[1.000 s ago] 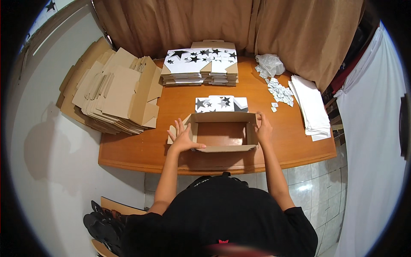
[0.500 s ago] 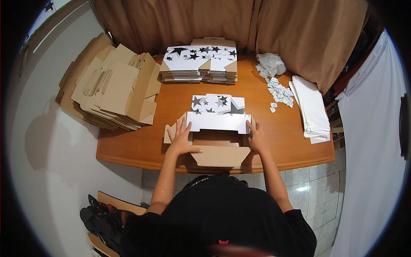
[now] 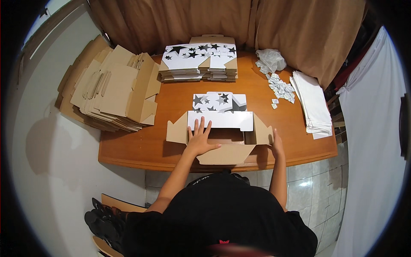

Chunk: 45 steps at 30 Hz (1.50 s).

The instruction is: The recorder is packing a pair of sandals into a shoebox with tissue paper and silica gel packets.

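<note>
Cardboard box (image 3: 222,130), half folded, lies flat near the front edge of our wooden table (image 3: 141,147), directly ahead of us. Its white outer panel faces up across the middle, brown side flaps stick out at both ends, and a brown front flap hangs toward us over the table edge. Our left hand (image 3: 199,140) presses down flat on it, fingers (image 3: 201,127) spread wide and straight across the white panel and the brown inside, the thumb pointing right along the front flap; it grips nothing. Our right hand (image 3: 276,145) rests against the right side flap at the table edge; we cannot tell how its fingers are set, since the flap hides them.

Just behind the box lies a second flat blank with black stars (image 3: 218,102). Farther back sits a stack of star-printed blanks (image 3: 199,62). To our left, a loose heap of plain brown cardboard (image 3: 109,92) overhangs the table. To our right we see a pile of white sheets (image 3: 312,103), with small paper scraps (image 3: 280,88) and a crumpled plastic bag (image 3: 269,58) beyond them. A brown curtain (image 3: 239,21) hangs behind the table.
</note>
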Tool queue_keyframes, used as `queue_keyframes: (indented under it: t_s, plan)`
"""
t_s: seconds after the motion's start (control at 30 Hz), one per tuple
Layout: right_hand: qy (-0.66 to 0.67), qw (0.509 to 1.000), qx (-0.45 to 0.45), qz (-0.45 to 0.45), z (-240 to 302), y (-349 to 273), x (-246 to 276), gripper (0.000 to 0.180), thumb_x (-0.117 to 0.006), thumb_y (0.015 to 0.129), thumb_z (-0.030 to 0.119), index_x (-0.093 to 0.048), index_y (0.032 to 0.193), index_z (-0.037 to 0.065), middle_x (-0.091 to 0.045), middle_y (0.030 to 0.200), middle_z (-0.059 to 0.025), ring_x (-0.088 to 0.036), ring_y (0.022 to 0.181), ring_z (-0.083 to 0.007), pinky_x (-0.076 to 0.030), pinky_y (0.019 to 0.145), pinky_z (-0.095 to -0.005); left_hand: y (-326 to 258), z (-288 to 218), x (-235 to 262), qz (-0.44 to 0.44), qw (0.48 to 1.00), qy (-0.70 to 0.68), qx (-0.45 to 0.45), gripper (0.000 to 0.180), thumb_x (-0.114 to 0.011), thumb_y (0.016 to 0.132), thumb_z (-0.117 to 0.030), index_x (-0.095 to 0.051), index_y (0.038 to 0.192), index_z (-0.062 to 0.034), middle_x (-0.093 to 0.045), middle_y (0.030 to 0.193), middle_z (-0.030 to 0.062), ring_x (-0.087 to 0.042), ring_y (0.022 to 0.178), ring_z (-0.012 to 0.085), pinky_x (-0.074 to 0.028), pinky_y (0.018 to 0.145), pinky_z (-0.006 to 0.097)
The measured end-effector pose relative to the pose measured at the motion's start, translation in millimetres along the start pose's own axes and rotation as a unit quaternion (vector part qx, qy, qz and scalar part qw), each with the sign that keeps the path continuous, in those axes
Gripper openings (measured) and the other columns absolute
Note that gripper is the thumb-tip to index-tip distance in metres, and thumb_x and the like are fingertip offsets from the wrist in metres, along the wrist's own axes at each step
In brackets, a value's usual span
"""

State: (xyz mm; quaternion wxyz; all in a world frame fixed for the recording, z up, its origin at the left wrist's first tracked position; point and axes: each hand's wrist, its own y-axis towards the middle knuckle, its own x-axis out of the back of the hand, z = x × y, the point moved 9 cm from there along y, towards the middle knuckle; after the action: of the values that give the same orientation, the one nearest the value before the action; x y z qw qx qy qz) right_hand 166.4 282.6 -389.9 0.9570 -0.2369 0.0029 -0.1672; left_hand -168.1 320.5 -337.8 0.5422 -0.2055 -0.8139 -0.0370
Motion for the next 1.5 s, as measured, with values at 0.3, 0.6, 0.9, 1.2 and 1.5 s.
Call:
queue_keyframes:
  t_s: [0.3, 0.6, 0.9, 1.2, 1.5]
  plan:
    - [-0.056, 0.957, 0.237, 0.16, 58.7, -7.1, -76.6, 0.034, -0.06, 0.083, 0.028, -0.058, 0.109, 0.007, -0.042, 0.127, -0.0117, -0.041, 0.116, -0.0261, -0.036, 0.093, -0.038, -5.1, -10.0, 12.4, -0.066, 0.997, -0.021, -0.042, 0.074, -0.063, 0.066, -0.059, -0.052, 0.118, -0.0079, 0.0, 0.147, 0.0228, 0.004, 0.136, 0.039, 0.0, 0.105, 0.057]
    - [-0.388, 0.859, 0.331, -0.055, 88.1, -18.8, -130.5, 0.084, -0.081, 0.058, 0.024, -0.038, 0.127, 0.006, -0.03, 0.131, -0.0265, -0.037, 0.117, -0.0427, -0.038, 0.094, -0.0443, -3.1, -4.6, 9.1, -0.076, 0.997, 0.017, -0.025, 0.087, -0.058, 0.066, -0.065, -0.047, 0.128, -0.0056, 0.002, 0.147, 0.0226, 0.006, 0.136, 0.0393, 0.002, 0.104, 0.057]
    - [-0.479, 0.793, 0.36, -0.11, 97.3, -35.5, -141.3, 0.084, -0.081, 0.057, 0.025, -0.039, 0.127, 0.007, -0.033, 0.129, -0.027, -0.048, 0.102, -0.0423, -0.045, 0.08, -0.0449, 1.4, -5.2, 9.1, -0.076, 0.997, 0.013, -0.025, 0.087, -0.059, 0.064, -0.066, -0.048, 0.126, -0.0053, 0.001, 0.147, 0.0218, 0.005, 0.135, 0.0393, 0.002, 0.103, 0.059]
    - [-0.546, 0.747, 0.352, -0.136, 84.6, -29.2, -145.1, 0.074, -0.08, 0.059, 0.027, -0.042, 0.12, 0.008, -0.035, 0.131, -0.0223, -0.049, 0.097, -0.041, -0.047, 0.075, -0.0452, 10.8, -13.3, -0.3, -0.075, 0.997, 0.004, -0.02, 0.09, -0.065, 0.06, -0.063, -0.049, 0.123, -0.0001, 0.001, 0.147, 0.0212, 0.01, 0.134, 0.0401, 0.006, 0.101, 0.061]
    - [-0.521, 0.779, 0.332, -0.103, 97.6, -26.1, -144.2, 0.089, -0.079, 0.056, 0.033, -0.034, 0.129, 0.009, -0.033, 0.133, -0.0214, -0.043, 0.106, -0.0437, -0.045, 0.079, -0.0505, -46.0, -1.1, 86.0, -0.259, 0.955, 0.006, 0.143, 0.07, -0.07, 0.068, -0.037, -0.045, 0.125, -0.0044, -0.019, 0.143, 0.0211, -0.005, 0.134, 0.0397, -0.003, 0.101, 0.063]
